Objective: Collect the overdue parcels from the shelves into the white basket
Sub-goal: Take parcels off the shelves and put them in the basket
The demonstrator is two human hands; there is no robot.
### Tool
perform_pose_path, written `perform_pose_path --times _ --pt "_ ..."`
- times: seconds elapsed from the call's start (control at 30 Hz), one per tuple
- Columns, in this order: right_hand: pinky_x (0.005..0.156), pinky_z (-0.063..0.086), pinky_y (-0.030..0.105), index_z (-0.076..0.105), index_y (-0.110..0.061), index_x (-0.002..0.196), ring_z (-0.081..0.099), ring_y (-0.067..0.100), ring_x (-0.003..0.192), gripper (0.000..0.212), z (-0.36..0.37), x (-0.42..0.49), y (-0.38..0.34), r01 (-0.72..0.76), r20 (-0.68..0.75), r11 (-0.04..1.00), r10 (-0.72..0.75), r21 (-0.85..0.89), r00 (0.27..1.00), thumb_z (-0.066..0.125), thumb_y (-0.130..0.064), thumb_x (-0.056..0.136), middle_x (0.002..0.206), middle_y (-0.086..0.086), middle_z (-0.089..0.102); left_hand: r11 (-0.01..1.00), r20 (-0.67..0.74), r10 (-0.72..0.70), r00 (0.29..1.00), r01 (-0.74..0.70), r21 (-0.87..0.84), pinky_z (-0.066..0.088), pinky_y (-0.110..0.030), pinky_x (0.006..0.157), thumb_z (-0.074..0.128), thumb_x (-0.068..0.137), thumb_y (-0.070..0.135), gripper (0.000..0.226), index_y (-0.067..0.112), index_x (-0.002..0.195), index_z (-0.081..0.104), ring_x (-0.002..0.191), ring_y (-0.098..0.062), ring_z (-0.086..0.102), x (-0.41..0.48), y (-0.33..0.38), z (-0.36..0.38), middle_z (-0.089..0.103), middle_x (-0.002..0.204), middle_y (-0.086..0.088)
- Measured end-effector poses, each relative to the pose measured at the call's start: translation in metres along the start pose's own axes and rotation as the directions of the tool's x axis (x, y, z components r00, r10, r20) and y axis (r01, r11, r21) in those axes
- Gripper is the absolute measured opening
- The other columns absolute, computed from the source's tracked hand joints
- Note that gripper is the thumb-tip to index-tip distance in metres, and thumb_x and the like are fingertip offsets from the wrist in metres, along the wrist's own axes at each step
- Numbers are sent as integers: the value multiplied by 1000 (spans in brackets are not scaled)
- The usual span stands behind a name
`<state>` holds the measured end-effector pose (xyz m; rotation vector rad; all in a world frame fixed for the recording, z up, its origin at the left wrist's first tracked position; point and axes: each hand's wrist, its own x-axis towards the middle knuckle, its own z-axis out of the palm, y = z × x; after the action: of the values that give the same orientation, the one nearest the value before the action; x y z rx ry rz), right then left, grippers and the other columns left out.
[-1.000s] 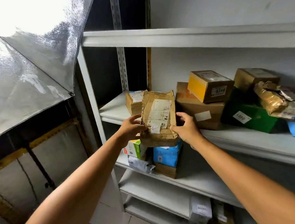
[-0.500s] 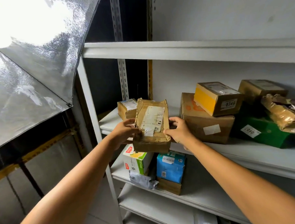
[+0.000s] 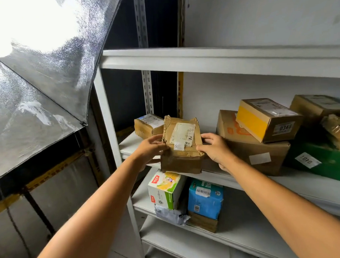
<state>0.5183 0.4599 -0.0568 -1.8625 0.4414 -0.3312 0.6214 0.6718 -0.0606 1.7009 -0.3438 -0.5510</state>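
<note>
A crumpled brown cardboard parcel (image 3: pixel 181 146) with a white shipping label sits at the front edge of the middle shelf (image 3: pixel 245 179). My left hand (image 3: pixel 149 148) grips its left side and my right hand (image 3: pixel 214 148) grips its right side. The parcel's base looks level with the shelf edge; whether it rests on the shelf I cannot tell. The white basket is out of view.
A small taped parcel (image 3: pixel 148 125) lies behind on the left. To the right are a large brown box (image 3: pixel 252 154), a yellow-striped box marked 0346 (image 3: pixel 266 119) and a green box marked 0401 (image 3: pixel 318 157). Cartons stand on the lower shelf (image 3: pixel 237 229). A reflective umbrella (image 3: pixel 38 80) hangs at left.
Both hands have carried the parcel back toward the shelf. The label now tilts away from me. The camera has tilted down a little, so the shelves sit lower in view.
</note>
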Motion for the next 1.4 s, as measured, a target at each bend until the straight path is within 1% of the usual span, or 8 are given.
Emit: perform_pose_path --times 0.1,0.23,0.33,0.53,0.7,0.9,1.03,1.4 --pt "100 41 31 56 -16 134 46 21 133 53 -1 0 3 -11 5 1000 11 25 1000 71 -5 85 145 10 49 999 -8 31 999 -31 7 53 -31 82 70 90 12 58 24 143 50 109 -15 62 -1 1 2 67 108 7" --pt "106 44 46 39 -21 147 47 23 132 73 -6 -9 13 -7 25 1000 7 27 1000 75 -13 84 150 5 45 995 -24 62 998 -60 82 53 -35 91 77 84 13 70 25 145 47 115 -20 58 -13 -5 10 56 133 -2" --pt "96 51 44 34 -20 149 47 27 131 78 -14 -24 21 -14 90 1000 16 -22 996 75 -11 84 152 8 39 980 -65 73 995 -59 192 54 -21 67 75 85 9 70 22 146 43 101 -13 59 -34 -14 16 53 133 -7" --pt "94 46 32 49 -12 141 54 23 122 63 -38 -67 67 93 234 902 8 -421 972 74 -30 86 138 9 54 919 -192 87 978 -5 394 51 -17 67 78 82 10 85 28 151 33 102 -16 62 -81 -54 54 60 124 -5" --pt "94 46 30 55 -15 135 57 24 118 57 -66 -111 127 171 344 762 73 -625 936 73 -35 85 136 10 57 613 -171 15 985 125 780 50 -26 85 74 85 27 60 25 141 52 105 -20 63 -129 -106 107 63 129 -6" --pt "94 50 36 59 -14 128 60 27 113 49 -91 -142 175 206 410 694 139 -690 902 70 -36 86 128 10 62 390 -132 -57 990 144 910 52 -38 96 69 85 32 58 30 140 52 117 -25 60 -164 -150 146 62 134 -5" --pt "99 49 38 55 -14 135 57 27 120 53 -102 -151 194 178 405 718 157 -673 901 68 -34 88 135 10 58 396 -113 -73 991 133 909 53 -37 97 69 87 34 60 29 143 49 118 -21 60 -164 -159 155 60 136 -4" --pt "94 47 32 56 -17 133 58 26 118 49 -78 -123 224 -8 224 798 179 -603 958 68 -35 89 133 9 59 641 -73 0 997 56 765 44 -25 88 70 90 30 56 21 141 50 118 -20 59 -87 -190 159 61 134 -5"
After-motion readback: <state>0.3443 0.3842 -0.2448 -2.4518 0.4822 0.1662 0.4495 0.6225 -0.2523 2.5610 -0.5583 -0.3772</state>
